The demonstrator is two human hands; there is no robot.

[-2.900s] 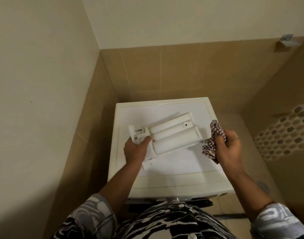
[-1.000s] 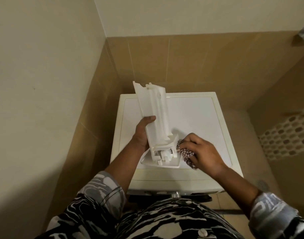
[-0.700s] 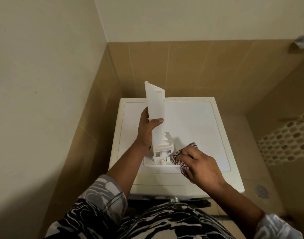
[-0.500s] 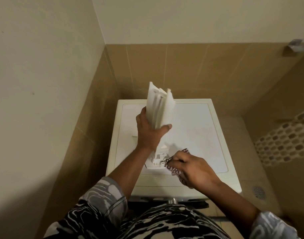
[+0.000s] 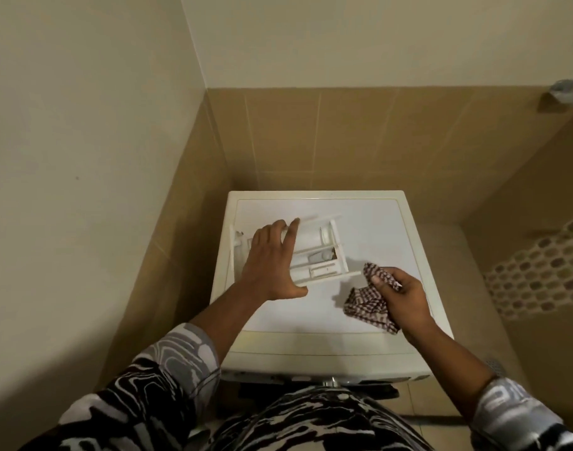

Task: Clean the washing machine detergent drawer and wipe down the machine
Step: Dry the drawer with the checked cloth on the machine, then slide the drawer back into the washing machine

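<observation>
detergent drawer lies compartments-up on the washing machine top. my left hand is spread over it, perhaps touching. my right hand pinches the cloth over the machine's right side. a careless shove could skid the drawer off.

This is a bathroom or wash corner in a home. Under the left hand and the right hand stands a white washing machine, pushed into a corner. Beyond the hands and to the left of them, the walls carry large tan tiles low down, with plain cream paint above. To the right of the right hand runs a band of oval mosaic tiles. A floor drain sits in the tiled floor nearby, and a metal fitting is fixed high on the wall.
</observation>
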